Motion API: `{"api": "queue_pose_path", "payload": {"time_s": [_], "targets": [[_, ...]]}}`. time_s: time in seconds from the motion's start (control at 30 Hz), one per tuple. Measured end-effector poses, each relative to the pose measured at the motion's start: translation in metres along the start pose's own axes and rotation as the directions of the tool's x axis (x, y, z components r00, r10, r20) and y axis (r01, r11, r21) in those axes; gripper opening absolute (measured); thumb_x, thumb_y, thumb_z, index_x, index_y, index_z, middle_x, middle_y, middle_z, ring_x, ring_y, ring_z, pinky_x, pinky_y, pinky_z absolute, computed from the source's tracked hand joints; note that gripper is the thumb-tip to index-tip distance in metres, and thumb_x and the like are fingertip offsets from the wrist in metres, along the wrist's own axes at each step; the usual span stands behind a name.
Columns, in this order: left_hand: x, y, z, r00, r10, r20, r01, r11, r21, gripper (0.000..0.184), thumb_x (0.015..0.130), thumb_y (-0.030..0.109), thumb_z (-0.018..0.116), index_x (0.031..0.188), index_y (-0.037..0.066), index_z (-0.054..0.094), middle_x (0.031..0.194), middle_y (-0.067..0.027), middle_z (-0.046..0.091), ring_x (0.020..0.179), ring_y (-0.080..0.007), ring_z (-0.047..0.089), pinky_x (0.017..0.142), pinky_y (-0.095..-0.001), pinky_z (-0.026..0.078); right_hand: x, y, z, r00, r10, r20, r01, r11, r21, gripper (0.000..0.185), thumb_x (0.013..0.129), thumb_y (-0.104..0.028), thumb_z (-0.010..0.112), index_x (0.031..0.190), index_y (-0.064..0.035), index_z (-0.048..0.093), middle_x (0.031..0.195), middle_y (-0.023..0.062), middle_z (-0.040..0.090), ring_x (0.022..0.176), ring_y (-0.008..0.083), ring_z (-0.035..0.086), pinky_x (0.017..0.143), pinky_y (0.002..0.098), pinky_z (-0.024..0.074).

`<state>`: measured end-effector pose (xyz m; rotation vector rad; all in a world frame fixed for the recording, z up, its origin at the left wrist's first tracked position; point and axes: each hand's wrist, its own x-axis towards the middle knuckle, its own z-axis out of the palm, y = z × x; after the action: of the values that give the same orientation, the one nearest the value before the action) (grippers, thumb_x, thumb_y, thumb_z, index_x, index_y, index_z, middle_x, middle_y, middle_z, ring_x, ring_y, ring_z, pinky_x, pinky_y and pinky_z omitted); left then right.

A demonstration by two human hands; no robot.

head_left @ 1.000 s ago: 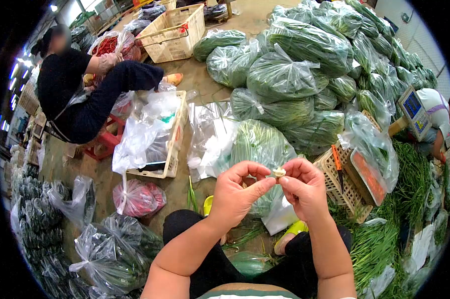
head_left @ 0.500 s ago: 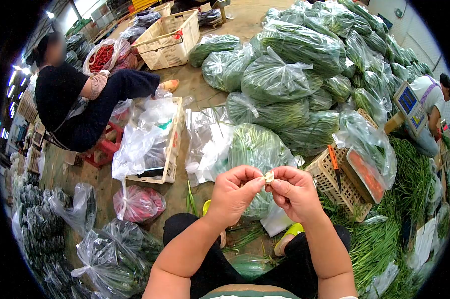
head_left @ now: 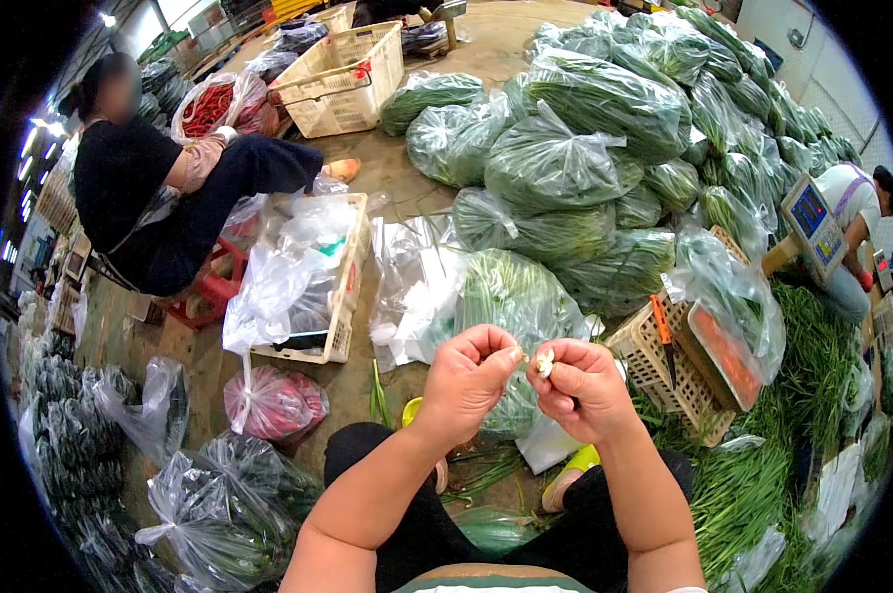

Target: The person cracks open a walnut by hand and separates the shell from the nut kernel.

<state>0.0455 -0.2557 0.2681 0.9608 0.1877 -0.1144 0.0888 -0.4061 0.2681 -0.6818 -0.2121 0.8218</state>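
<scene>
In front of my lap, my right hand pinches a small, crumpled, pale cream piece between thumb and forefinger; its kind is unclear. My left hand is just to the left, thumb and forefinger pressed together over a tiny pale bit that is too small to name. A narrow gap separates the two sets of fingertips. Below and beyond them lies a clear plastic bag of long green stalks, partly hidden by my hands.
Bagged greens are piled ahead. On the right are a beige crate with an orange-handled knife, a digital scale and loose green stalks. A seated person is beside a crate of plastic bags at left; another person bends far right.
My fingertips were together on the pale piece; now they are slightly apart. The larger piece stays in my right hand, and the view has shifted a little.
</scene>
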Motion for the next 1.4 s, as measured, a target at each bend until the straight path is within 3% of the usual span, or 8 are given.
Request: {"api": "queue_pose_path", "payload": {"time_s": [0.27,0.5,0.6,0.67,0.97,1.1,1.17,1.4], "targets": [[0.001,0.003,0.006,0.943,0.318,-0.101,-0.278,0.916,0.289,0.008,0.08,0.011,0.054,0.075,0.005,0.052,0.062,0.0074,0.043,0.051,0.0007,0.035,0.045,-0.0148,0.028,0.001,-0.001,-0.004,0.983,-0.069,-0.169,0.06,0.997,-0.056,0.018,0.078,-0.008,0.057,0.094,-0.0002,0.058,0.074,0.0066,0.057,0.048,0.0051,0.043,0.037,0.0144,0.0307],[-0.005,0.012,0.006,0.992,0.12,-0.033,-0.107,0.959,0.262,0.011,0.075,0.008,0.06,0.085,0.003,0.059,0.072,0.0024,0.053,0.055,-0.0003,0.042,0.049,-0.0154,0.034,0.0,-0.001,-0.001,0.966,-0.153,-0.21,0.106,0.97,-0.221,0.016,0.077,-0.003,0.057,0.091,0.0019,0.058,0.07,0.0044,0.056,0.045,0.0039,0.04,0.036,0.0149,0.0287],[-0.003,0.011,0.01,0.99,0.131,-0.051,-0.108,0.94,0.323,0.008,0.075,0.007,0.059,0.082,0.002,0.058,0.068,0.0021,0.053,0.048,-0.0004,0.041,0.042,-0.0145,0.032,0.0,-0.001,-0.001,0.961,-0.193,-0.195,0.107,0.917,-0.384,0.016,0.075,-0.003,0.059,0.091,-0.0007,0.06,0.064,-0.0003,0.054,0.046,0.0022,0.041,0.038,0.015,0.029],[0.001,0.001,0.002,0.96,0.28,0.005,-0.253,0.858,0.448,0.007,0.075,0.007,0.06,0.08,0.002,0.057,0.069,0.0021,0.053,0.055,-0.0016,0.044,0.05,-0.0149,0.036,0.001,-0.001,-0.001,0.95,-0.243,-0.198,0.118,0.863,-0.492,0.017,0.075,-0.004,0.06,0.091,-0.0006,0.06,0.062,-0.0018,0.053,0.047,0.0018,0.041,0.038,0.0151,0.0289],[-0.002,0.004,0.006,0.917,0.391,0.079,-0.344,0.675,0.653,0.005,0.073,0.002,0.057,0.072,0.0,0.053,0.07,-0.0006,0.047,0.057,-0.0038,0.043,0.049,-0.0178,0.036,0.003,0.004,0.007,0.929,-0.308,-0.206,0.131,0.794,-0.594,0.02,0.073,-0.003,0.06,0.092,0.0005,0.059,0.066,-0.001,0.055,0.045,0.0009,0.04,0.036,0.0148,0.0274],[0.001,-0.001,0.002,0.906,0.407,0.117,-0.379,0.655,0.653,0.005,0.074,0.003,0.056,0.073,0.0,0.052,0.072,0.0,0.046,0.058,-0.0032,0.043,0.049,-0.0177,0.035,0.002,0.002,0.011,0.934,-0.289,-0.209,0.115,0.8,-0.589,0.021,0.073,-0.003,0.06,0.093,0.0002,0.059,0.066,-0.0012,0.055,0.044,0.0005,0.04,0.036,0.0144,0.0273],[0.001,-0.003,0.001,0.945,0.316,0.078,-0.309,0.795,0.522,0.006,0.076,0.005,0.055,0.075,0.001,0.051,0.071,0.0017,0.046,0.06,-0.0026,0.042,0.048,-0.0174,0.035,0.0,0.0,0.013,0.948,-0.219,-0.232,0.029,0.784,-0.62,0.018,0.076,-0.005,0.058,0.094,-0.0002,0.058,0.07,-0.0014,0.055,0.052,0.0015,0.044,0.043,0.0153,0.0326],[-0.003,0.004,0.001,0.997,0.076,0.016,-0.077,0.967,0.244,0.007,0.08,0.011,0.053,0.078,0.005,0.05,0.064,0.005,0.044,0.054,0.0003,0.038,0.045,-0.015,0.03,-0.001,0.0,0.009,0.952,-0.178,-0.25,0.015,0.841,-0.541,0.018,0.077,-0.006,0.056,0.094,-0.0002,0.058,0.07,0.0016,0.058,0.046,0.0024,0.042,0.037,0.0156,0.0304]]}}
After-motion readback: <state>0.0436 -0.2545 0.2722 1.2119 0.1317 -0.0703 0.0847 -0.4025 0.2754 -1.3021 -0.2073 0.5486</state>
